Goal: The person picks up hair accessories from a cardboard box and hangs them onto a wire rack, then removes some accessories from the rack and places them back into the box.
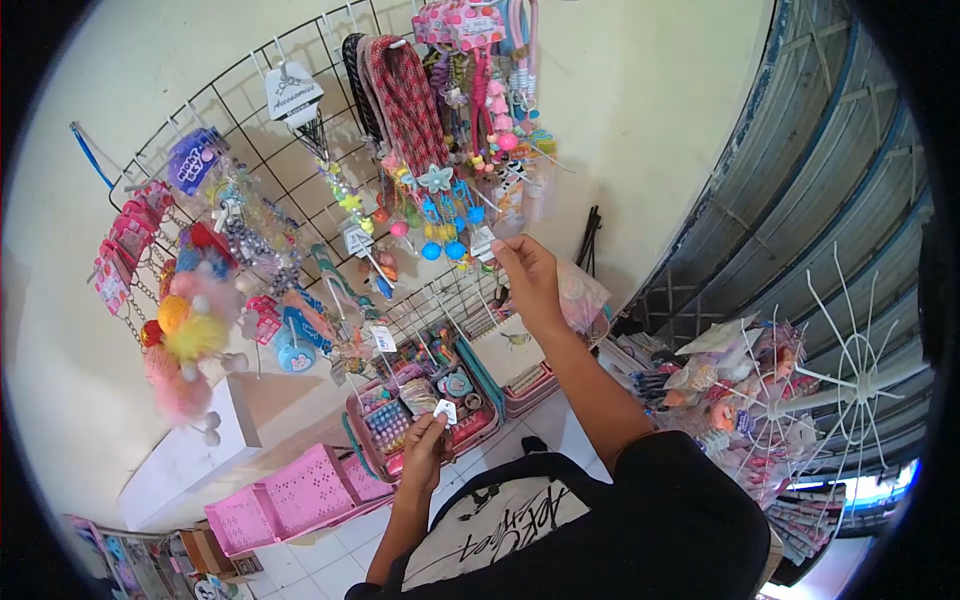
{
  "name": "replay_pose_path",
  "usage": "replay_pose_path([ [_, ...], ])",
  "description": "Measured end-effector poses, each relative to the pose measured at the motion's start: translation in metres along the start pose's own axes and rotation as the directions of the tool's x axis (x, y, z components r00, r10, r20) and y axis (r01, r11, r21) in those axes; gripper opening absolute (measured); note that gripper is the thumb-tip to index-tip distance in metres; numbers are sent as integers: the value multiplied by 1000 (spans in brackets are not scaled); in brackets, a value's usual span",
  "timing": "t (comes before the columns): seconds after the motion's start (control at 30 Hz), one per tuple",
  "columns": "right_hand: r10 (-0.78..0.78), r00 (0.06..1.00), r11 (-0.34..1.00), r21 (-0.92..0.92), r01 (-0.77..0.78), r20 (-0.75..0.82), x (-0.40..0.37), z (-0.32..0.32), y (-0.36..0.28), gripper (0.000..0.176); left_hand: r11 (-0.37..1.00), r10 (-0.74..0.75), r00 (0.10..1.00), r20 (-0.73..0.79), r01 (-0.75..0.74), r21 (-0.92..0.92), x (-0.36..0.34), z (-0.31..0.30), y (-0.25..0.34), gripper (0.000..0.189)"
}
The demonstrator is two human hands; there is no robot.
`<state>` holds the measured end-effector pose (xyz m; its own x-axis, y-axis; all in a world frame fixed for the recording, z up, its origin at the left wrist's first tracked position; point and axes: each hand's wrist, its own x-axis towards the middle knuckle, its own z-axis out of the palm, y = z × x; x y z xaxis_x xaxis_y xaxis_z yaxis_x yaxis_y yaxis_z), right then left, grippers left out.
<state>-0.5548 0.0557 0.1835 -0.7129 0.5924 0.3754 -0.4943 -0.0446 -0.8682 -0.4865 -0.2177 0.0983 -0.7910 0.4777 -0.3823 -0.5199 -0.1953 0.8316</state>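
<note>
My left hand (pixel 425 450) is low in front of me, its fingers pinched on a small white card (pixel 446 411) with a dark mark. Below that card is a pink basket (pixel 492 432) filled with beads and small accessories. Higher up, my right hand (pixel 530 278) reaches to the wall rack with thumb and forefinger together at a white tag (pixel 482 243). That tag hangs among colourful beaded straps; blue and yellow charms (pixel 431 230) dangle just left of it. Whatever hangs behind the tag is partly hidden.
A black wire grid (pixel 262 130) on the wall carries lanyards (pixel 405 105), pompom keychains (pixel 185 320) and necklaces. Pink crates (pixel 290 500) stand on the tiled floor. To the right are a white wire display stand (pixel 860 385) with bagged items and a metal shutter (pixel 800 190).
</note>
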Motion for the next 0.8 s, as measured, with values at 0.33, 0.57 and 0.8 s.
replay_pose_path([
  [0.33,-77,996,970,-234,64,-47,37,22,16,16,998,-27,998,-65,23,-61,-3,-1,-7,17],
  [0.57,-6,992,909,-412,58,128,-46,-4,23,19,970,239,971,11,-239,42,10,-4,1,15],
  [0.8,181,798,967,-253,-37,575,-133,17,29,14,889,444,894,-62,-431,154,24,5,19,8],
])
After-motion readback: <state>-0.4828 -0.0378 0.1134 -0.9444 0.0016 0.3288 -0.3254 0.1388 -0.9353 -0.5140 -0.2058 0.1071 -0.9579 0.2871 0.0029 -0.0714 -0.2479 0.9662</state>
